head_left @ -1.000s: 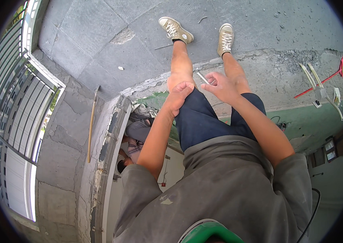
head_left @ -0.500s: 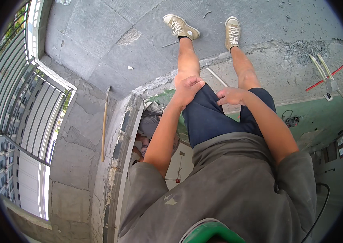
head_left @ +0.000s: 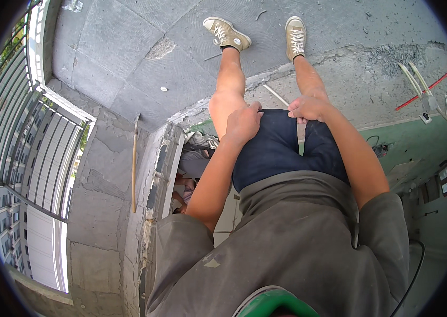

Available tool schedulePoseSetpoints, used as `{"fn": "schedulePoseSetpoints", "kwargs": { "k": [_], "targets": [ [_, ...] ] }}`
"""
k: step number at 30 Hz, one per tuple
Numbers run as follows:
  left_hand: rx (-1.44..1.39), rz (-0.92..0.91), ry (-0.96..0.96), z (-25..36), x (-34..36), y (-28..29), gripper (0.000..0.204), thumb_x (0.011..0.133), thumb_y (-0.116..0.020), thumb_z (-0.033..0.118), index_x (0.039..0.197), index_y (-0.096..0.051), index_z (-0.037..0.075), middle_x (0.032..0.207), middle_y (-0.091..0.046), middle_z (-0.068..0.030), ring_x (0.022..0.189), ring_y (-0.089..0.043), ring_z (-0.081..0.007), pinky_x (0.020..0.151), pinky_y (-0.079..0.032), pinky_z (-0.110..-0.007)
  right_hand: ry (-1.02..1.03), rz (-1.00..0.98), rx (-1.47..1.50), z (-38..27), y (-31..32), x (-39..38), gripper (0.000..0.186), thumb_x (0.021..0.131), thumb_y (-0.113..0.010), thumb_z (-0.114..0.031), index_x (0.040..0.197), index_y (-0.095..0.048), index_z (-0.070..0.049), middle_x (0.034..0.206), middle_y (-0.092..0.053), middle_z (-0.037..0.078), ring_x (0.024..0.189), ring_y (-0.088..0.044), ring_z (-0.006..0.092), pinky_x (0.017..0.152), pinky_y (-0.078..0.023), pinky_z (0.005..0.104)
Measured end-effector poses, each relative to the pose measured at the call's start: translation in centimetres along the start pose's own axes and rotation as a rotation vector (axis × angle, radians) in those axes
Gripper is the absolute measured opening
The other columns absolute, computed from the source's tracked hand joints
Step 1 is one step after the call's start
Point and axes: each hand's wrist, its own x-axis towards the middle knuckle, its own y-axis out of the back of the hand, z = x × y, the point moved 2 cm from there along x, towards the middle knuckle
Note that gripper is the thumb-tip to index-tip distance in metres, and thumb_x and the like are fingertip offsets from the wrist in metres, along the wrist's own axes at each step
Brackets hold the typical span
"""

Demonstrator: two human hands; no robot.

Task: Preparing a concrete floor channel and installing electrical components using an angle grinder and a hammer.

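My left hand (head_left: 244, 122) is closed on the hem of the navy shorts (head_left: 268, 150) I wear, at my left thigh. Over the right thigh, my right hand (head_left: 309, 108) pinches the shorts' other hem between curled fingers. The cloth is pulled up, leaving both knees bare. Neither hand shows a tool in it. Beyond the hands are my tan canvas shoes (head_left: 227, 34) with white laces, planted apart on the grey floor.
A wooden-handled tool (head_left: 134, 169) leans at the left by a rough concrete wall. Another person (head_left: 194, 164) is partly visible behind my left arm. Right of my legs lie a white rod (head_left: 276, 94), wall cables (head_left: 426, 100) and a red-handled tool (head_left: 419, 95). Metal railings (head_left: 9, 121) stand far left.
The view has shifted slightly. The shorts' hems sit higher on my thighs; my left hand has turned palm-down and my right hand has moved up to the right leg's hem.
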Motion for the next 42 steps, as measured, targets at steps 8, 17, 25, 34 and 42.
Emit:
{"fn": "schedulePoseSetpoints", "kwargs": {
  "k": [8,17,25,34,42],
  "targets": [
    [-0.049,-0.32,0.026,3.7,2.5,-3.2,0.055,0.073,-0.068,0.047,0.102,-0.063,0.002,0.094,-0.064,-0.0216,0.094,-0.061,-0.0338,0.081,-0.047,-0.039,-0.002,0.127,0.043,0.1,0.5,0.1,0.013,0.082,-0.062,-0.01,0.092,-0.062,-0.002,0.065,-0.058,0.0,0.051,-0.052,0.0084,0.046,-0.042,0.023],
    [-0.754,-0.488,0.246,1.9,4.2,-6.2,0.022,0.083,-0.064,0.021,0.09,-0.065,0.0,0.081,-0.064,-0.009,0.071,-0.062,-0.0174,0.063,-0.05,-0.031,0.095,0.18,0.128,0.6,-0.7,1.4,0.01,0.078,-0.063,-0.006,0.086,-0.061,-0.001,0.065,-0.061,0.004,0.051,-0.057,0.01,0.044,-0.043,0.0237],
    [-1.258,-0.518,0.403,0.7,4.0,-6.1,0.01,0.086,-0.061,0.013,0.091,-0.06,0.004,0.081,-0.063,-0.004,0.07,-0.06,-0.0137,0.063,-0.051,-0.029,0.0,0.138,-0.553,0.5,-1.9,-1.8,0.016,0.072,-0.069,-0.018,0.08,-0.069,-0.004,0.071,-0.066,0.012,0.058,-0.063,0.021,0.054,-0.049,0.0324],
    [-1.515,-0.499,0.337,-0.9,3.3,-2.7,0.005,0.085,-0.062,0.008,0.088,-0.06,0.006,0.083,-0.064,-0.0034,0.074,-0.061,-0.0141,0.067,-0.052,-0.028,-0.004,-0.175,-0.408,0.7,-4.1,-1.1,0.031,0.068,-0.071,-0.031,0.079,-0.069,-0.002,0.067,-0.065,0.008,0.059,-0.061,0.017,0.053,-0.047,0.03],
    [-1.611,-0.451,0.267,-0.3,2.5,-1.5,0.005,0.085,-0.06,0.008,0.088,-0.059,0.004,0.084,-0.064,-0.0039,0.075,-0.062,-0.0139,0.069,-0.052,-0.028,0.105,0.018,-0.09,-0.7,-0.8,-1.3,0.02,0.071,-0.072,-0.02,0.071,-0.065,-0.001,0.066,-0.064,0.007,0.052,-0.057,0.0123,0.048,-0.044,0.0257]
  ]
}}
